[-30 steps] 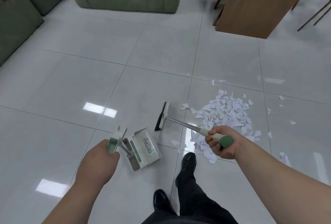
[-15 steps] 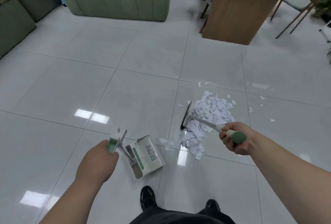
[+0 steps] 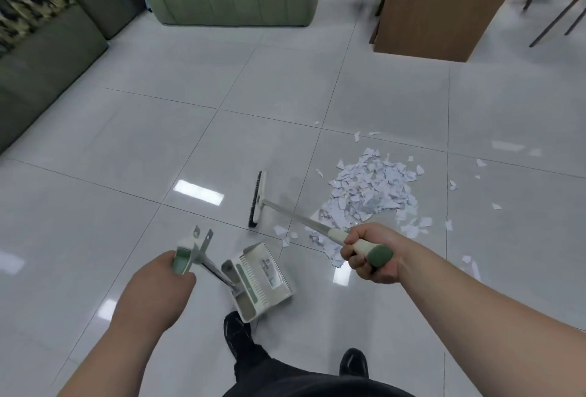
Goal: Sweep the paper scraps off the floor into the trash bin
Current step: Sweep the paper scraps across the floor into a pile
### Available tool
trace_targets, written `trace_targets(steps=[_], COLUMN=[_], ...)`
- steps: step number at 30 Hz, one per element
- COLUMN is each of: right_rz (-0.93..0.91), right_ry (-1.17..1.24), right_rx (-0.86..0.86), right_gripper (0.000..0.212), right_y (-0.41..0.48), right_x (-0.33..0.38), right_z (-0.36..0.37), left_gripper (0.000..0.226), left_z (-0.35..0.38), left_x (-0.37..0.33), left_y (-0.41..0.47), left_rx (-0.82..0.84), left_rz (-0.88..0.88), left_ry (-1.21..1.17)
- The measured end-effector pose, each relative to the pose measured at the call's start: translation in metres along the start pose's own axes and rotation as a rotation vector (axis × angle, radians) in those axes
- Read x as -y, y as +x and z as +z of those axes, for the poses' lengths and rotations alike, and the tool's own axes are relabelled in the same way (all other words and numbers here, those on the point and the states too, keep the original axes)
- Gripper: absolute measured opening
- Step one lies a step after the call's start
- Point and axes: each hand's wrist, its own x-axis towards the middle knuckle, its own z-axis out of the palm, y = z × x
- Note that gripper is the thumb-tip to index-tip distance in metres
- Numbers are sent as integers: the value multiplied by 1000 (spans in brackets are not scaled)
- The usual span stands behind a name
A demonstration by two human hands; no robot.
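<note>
A heap of white paper scraps (image 3: 372,193) lies on the grey tiled floor, right of centre, with loose bits scattered around it. My right hand (image 3: 371,252) grips the green-tipped handle of a small broom (image 3: 258,198); its dark-bristled head stands on the floor to the left of the heap, apart from it. My left hand (image 3: 158,285) grips the green handle of a white dustpan (image 3: 258,276), which rests on the floor near my feet, below the broom head. No trash bin is in view.
A green sofa (image 3: 231,0) stands at the back, another sofa (image 3: 41,57) along the left. A wooden table end panel (image 3: 440,6) and chair legs (image 3: 558,6) are at the back right. My two black shoes (image 3: 236,333) are just below the dustpan.
The broom head has swung left, out of the scrap heap, to the bare floor beside it. The dustpan has hardly moved. The view has shifted.
</note>
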Motion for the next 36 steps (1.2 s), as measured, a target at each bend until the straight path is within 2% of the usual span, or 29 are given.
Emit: trace_targets(steps=[5,10,12,15,23,29,36], right_rz=[130,238,245,224,120,38,-115], right_ry=[-175,-220,-268,-299,-281,-278,-192], right_rx=[-28,-122,-167,-220,-387,-492,-468], right_gripper=[36,27,30,33,21,12,24], right_y=[-4,-17,-29,-47,-92,-111,-125], right_x=[-20,-35,-40,-40,-11,0,5], right_z=[-30,-87,-113,-144,-185,-196,-198], left_gripper=[6,6,7,8,6,15,15], left_z=[18,35,43,56,75,71,66], left_x=[-11,-22,-28,-38,-74,-101,-123], left_y=[-44,-64,-70,-76,-80,-74,-56], left_rx=[17,47,63,79,81,52,32], left_rz=[-59,-79,-75,-70,14,80,135], left_ry=[16,40,44,21,-25,-56,-54])
